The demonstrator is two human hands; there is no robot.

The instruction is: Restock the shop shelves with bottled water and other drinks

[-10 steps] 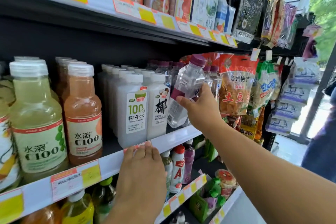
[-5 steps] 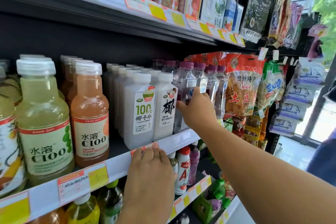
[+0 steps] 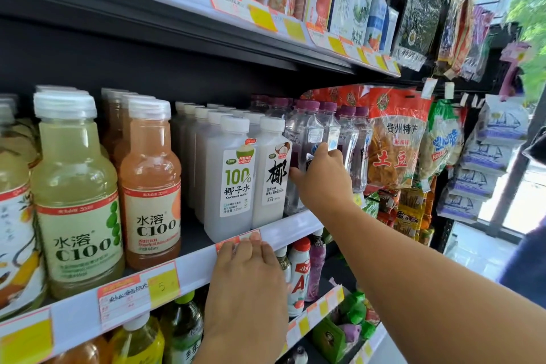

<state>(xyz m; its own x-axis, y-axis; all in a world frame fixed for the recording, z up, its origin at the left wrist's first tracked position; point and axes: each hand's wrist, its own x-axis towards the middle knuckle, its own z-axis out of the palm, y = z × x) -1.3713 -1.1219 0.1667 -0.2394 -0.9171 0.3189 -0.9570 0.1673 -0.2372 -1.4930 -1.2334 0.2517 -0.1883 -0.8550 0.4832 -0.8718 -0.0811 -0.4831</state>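
Two hands in view. Left hand, nearest, lies flat with fingers straight and together, fingertips resting on the white price rail of the middle shelf, over a red-orange tag. Right hand, further in, is curled round the lower body of a clear water bottle: purple cap, ribbed transparent wall, dark purple label, upright at the shelf front, just right of the coconut water.

Readable labels, near to far: pale green bottle "水溶 C100"; orange-pink bottle "水溶 C100", "445ml"; white square bottle "100% 椰子水 Coconut Water"; its neighbour "椰".

Beyond the held bottle stand more purple-capped bottles, touching in a row. Further right hangs a red snack bag, "贵州特产 土豆". Handwritten yellow tag reads "5".
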